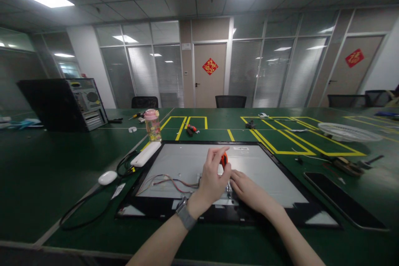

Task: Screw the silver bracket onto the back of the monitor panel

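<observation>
The left hand (212, 178) grasps an orange tool (224, 159) over the panel (268, 168), which lies flat on the desk (102, 149). The right hand (251, 191) rests just beside — whether its fingers grip anything, I cannot tell. Wires (187, 184) trail leftward.

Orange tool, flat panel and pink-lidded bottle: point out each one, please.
Orange tool (224, 159): head view, on its visible orange part.
Flat panel (271, 170): head view, on its bare grey surface.
Pink-lidded bottle (153, 128): head view, on its body.
</observation>
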`<state>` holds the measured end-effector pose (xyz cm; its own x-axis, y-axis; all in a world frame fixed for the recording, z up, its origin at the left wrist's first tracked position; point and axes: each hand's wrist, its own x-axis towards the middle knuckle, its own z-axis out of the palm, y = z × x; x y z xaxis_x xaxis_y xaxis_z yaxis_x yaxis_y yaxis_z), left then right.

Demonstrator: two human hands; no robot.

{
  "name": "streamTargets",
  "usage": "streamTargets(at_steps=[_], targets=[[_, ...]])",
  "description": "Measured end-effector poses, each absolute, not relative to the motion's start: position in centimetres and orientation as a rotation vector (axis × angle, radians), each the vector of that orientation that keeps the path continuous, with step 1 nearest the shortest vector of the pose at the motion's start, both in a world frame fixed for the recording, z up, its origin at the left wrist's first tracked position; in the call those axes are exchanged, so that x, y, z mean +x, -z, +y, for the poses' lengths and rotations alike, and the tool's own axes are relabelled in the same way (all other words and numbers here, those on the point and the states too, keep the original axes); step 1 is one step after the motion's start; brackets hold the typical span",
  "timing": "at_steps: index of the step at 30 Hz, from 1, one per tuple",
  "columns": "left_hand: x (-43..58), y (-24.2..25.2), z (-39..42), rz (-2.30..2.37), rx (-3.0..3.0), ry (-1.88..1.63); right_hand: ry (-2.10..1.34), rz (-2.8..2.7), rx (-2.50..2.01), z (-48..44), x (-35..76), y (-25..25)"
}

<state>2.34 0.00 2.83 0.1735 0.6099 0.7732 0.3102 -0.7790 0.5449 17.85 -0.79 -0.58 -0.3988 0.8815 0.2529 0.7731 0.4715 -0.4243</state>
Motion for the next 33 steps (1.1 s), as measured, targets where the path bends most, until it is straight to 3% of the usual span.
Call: streamTargets(at_steps=[9, 33], targets=[[2.39, -2.83, 0.04, 1.021, 2.144, -1.652, -0.332, -2.277, -1.379, -0.71, 18.0, 0.83], [2.17, -2.89, 0.01, 0.857, 2.217, -1.615, -0.355, -2.278, -1.368, -0.83, 17.88, 0.52]])
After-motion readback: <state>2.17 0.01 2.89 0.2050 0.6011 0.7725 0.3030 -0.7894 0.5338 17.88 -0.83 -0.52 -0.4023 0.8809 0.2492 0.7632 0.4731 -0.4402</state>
